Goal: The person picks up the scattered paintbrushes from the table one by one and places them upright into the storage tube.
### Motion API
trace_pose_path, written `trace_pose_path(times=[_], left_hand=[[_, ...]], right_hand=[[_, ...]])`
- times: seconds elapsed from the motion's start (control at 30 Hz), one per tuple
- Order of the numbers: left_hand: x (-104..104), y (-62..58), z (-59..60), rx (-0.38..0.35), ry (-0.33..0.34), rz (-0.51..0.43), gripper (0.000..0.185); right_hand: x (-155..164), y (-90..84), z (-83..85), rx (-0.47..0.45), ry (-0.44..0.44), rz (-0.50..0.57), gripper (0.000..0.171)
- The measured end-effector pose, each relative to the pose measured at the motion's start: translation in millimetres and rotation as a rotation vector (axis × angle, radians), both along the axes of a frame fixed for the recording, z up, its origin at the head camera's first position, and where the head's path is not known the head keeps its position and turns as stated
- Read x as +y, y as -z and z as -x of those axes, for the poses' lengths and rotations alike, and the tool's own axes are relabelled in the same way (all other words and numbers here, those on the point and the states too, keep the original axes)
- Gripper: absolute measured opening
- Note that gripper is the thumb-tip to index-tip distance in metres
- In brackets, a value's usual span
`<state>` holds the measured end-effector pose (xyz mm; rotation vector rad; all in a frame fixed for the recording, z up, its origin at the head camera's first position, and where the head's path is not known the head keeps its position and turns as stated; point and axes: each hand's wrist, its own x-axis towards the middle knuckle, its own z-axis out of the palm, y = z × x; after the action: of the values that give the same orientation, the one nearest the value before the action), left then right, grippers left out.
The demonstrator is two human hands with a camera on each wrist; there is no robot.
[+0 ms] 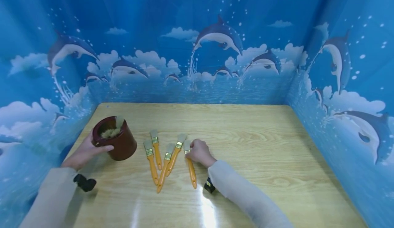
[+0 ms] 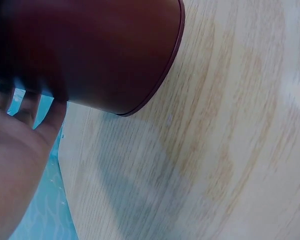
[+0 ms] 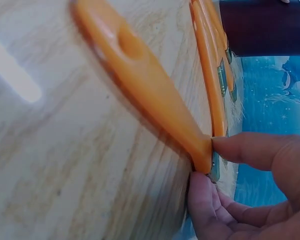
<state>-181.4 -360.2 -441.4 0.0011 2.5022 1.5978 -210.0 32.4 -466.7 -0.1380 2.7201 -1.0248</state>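
My left hand (image 1: 87,151) grips a dark red-brown cylindrical pot (image 1: 124,146) at the left of the table. The pot leans toward that hand, and pale bristles (image 1: 111,132) show inside its mouth. In the left wrist view, fingers (image 2: 52,117) lie along the side of the pot. My right hand (image 1: 200,151) pinches a paintbrush (image 1: 191,170) near its metal band, between thumb and fingers. This brush has an orange handle (image 3: 150,85) and lies at or just above the table; its band is partly hidden by the fingers.
Several more orange-handled paintbrushes (image 1: 151,164) lie fanned out, some overlapping, between the pot and my right hand. The wood-grain table (image 1: 252,135) reaches a blue dolphin-print curtain (image 1: 197,84) at the back and sides.
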Motion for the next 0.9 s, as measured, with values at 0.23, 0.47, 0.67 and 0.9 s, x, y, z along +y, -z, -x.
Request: trace_pose_path(times=[0.23, 0.47, 0.67, 0.9], left_hand=[[0.5, 0.1, 1.0, -0.013, -0.012, -0.001, 0.103], [-1.1, 2.0, 2.1, -0.014, -0.009, -0.007, 0.102], [-1.8, 2.8, 1.4, -0.018, -0.005, -0.009, 0.102], [-0.1, 0.7, 0.5, -0.013, -0.009, -0.006, 0.103]], right_hand=[[3.0, 3.1, 0.7, -0.012, -0.010, 0.000, 0.020], [11.5, 4.4, 2.2, 0.023, -0.021, -0.034, 0.012], [18.1, -0.5, 3.5, 0.007, -0.027, 0.005, 0.020], [22.4, -13.1, 10.0, -0.001, -0.053, 0.077, 0.035]])
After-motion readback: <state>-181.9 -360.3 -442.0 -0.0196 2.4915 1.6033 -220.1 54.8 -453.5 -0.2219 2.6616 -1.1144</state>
